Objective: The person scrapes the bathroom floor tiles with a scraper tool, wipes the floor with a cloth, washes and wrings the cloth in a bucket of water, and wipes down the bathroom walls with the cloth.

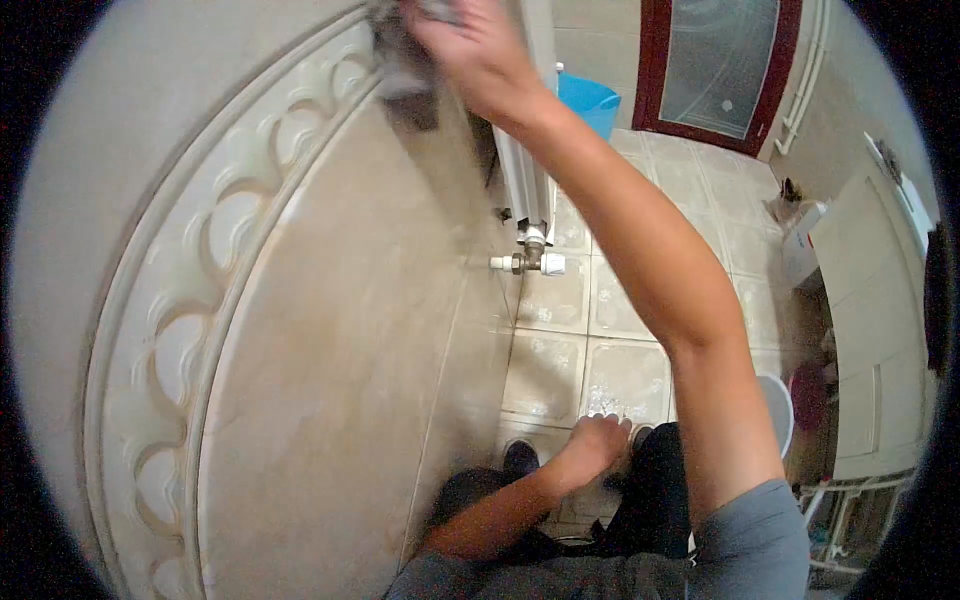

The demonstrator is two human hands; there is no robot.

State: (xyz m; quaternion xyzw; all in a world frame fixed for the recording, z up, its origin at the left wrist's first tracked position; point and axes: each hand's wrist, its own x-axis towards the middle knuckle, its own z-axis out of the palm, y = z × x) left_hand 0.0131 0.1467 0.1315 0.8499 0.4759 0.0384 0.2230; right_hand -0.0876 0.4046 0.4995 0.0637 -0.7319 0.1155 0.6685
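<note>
My right hand [465, 45] is raised at the top of the view, closed on a dark grey cloth [400, 55] that lies against the wall by the moulded tile border [240, 230]. Motion blurs the cloth and fingers. Low in front of my body hangs my left hand [598, 445], its fingers bent; whether it holds anything is not visible. Beige wall tiles [330, 300] fill the left side. Just right of the cloth is a white radiator [522, 180], with a valve [535, 263] at its lower end.
A blue container [590, 105] stands behind the radiator. Farther back is a red-brown framed glass door [710, 60]. Along the right are a white bottle [803, 245], a pale cabinet [870, 330], a white bucket [777, 405] and a metal rack [850, 510]. The tiled floor [625, 375] looks wet.
</note>
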